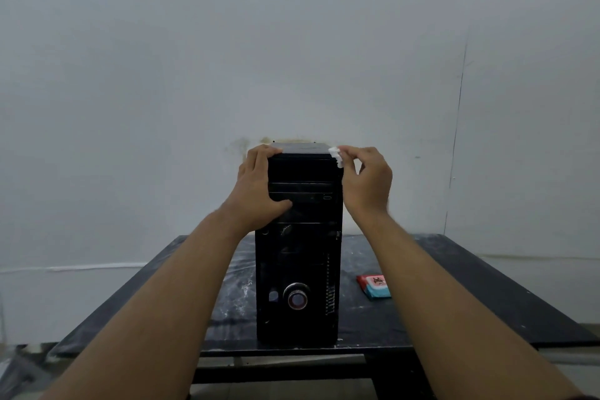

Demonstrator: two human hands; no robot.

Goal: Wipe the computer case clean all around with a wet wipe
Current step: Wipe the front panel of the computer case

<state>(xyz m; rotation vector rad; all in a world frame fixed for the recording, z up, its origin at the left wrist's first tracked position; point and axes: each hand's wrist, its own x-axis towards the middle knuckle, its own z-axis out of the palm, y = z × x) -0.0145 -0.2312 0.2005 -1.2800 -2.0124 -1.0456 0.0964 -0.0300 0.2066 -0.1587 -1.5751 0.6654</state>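
1. The computer case (pixel 298 253), a black tower, is standing upright on the dark desk (pixel 454 286). Its front panel is facing the camera and its base is sitting close to the desk's near edge.
2. The left hand (pixel 259 188) is grasping the case at its upper left corner. The fingers are curling over the top edge while the thumb is lying across the front panel, beside the drive bay.
3. The right hand (pixel 367 185) is pinching a small, bunched-up white wet wipe (pixel 336 156) between thumb and fingertips, with the remaining fingers curling loosely behind.
4. The wipe is touching the case's upper right front corner, where the top is meeting the right side.
5. The left forearm (pixel 162 302) and the right forearm (pixel 454 302) are reaching forward from the bottom of the view, one on each side of the tower.
6. A round button (pixel 296 297) with a red centre is showing low on the front panel, and a vertical row of vent slots (pixel 329 295) is running just to its right.
7. A flat red and blue packet (pixel 373 286) is lying on the desk to the right of the case, near it but apart. I cannot tell whether it is open.
8. Whitish smears are showing on the desk surface around the case, mostly on its left.
9. A pale wall (pixel 292 58) is rising behind the desk, with a yellowish stain (pixel 266 140) showing just beside the case's top.
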